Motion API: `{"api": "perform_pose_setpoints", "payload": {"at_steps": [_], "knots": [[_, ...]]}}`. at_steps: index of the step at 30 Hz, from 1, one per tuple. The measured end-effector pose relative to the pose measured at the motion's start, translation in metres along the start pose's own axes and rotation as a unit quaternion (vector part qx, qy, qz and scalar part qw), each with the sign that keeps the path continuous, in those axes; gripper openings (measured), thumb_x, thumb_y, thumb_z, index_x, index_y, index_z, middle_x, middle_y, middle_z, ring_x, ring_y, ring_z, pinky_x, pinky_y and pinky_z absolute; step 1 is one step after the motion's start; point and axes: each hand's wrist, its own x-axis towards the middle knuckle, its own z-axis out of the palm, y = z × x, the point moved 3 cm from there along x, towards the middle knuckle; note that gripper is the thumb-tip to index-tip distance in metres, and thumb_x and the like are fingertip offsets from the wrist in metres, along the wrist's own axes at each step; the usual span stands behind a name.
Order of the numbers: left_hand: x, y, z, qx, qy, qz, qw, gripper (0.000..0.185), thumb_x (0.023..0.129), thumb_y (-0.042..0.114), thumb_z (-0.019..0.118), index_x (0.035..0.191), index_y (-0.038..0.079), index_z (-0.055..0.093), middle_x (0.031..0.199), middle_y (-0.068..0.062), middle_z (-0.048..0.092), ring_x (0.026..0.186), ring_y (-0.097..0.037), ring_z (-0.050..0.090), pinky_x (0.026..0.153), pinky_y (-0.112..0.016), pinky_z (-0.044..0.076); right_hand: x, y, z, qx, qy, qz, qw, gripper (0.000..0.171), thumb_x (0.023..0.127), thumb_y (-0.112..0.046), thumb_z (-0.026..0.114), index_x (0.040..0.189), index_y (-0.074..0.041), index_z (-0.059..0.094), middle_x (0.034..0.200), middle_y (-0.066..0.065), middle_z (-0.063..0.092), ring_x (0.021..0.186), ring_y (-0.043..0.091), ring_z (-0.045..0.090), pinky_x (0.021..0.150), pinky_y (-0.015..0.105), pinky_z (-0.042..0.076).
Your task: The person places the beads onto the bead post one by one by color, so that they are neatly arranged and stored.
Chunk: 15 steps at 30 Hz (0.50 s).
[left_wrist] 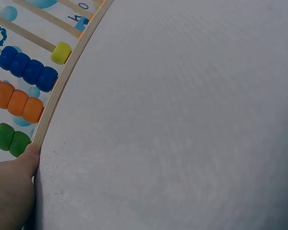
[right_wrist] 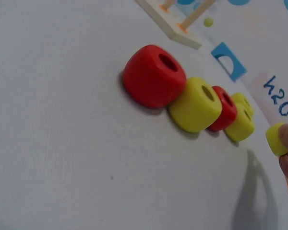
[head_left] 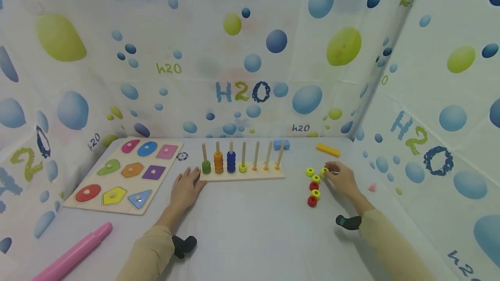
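A wooden peg stacker (head_left: 244, 175) stands mid-table with green, orange and blue beads on its left pegs and one yellow bead (head_left: 243, 168) on the fourth. The three right pegs carry no beads. My left hand (head_left: 185, 189) rests at the stacker's left end, its thumb touching the base edge by the green beads (left_wrist: 12, 139). Between thumb and fingers my right hand (head_left: 343, 181) pinches a yellow bead (right_wrist: 277, 139), held above the table. Beside it lies a group of loose red beads (right_wrist: 153, 76) and yellow beads (right_wrist: 195, 104).
A shape puzzle board (head_left: 129, 155) lies at the left, with a pink marker (head_left: 74, 253) in front of it. Behind the stacker are a blue block (head_left: 281, 145) and, farther right, a yellow-orange block (head_left: 328, 150). A small pink piece (head_left: 373, 187) sits at the right.
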Motion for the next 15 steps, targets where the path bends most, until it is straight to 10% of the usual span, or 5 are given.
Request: {"api": "perform_pose_setpoints", "payload": {"at_steps": [15], "knots": [[-0.002, 0.003, -0.004, -0.002, -0.008, -0.006, 0.9999, 0.056, 0.095, 0.032, 0.057, 0.135, -0.005, 0.046, 0.14, -0.023, 0.043, 0.134, -0.043, 0.028, 0.112, -0.057, 0.014, 0.052, -0.114, -0.006, 0.104, 0.039, -0.086, 0.99, 0.031, 0.09, -0.013, 0.065, 0.117, 0.0, 0.058, 0.113, 0.014, 0.063, 0.106, 0.027, 0.06, 0.09, 0.033, 0.051]]}}
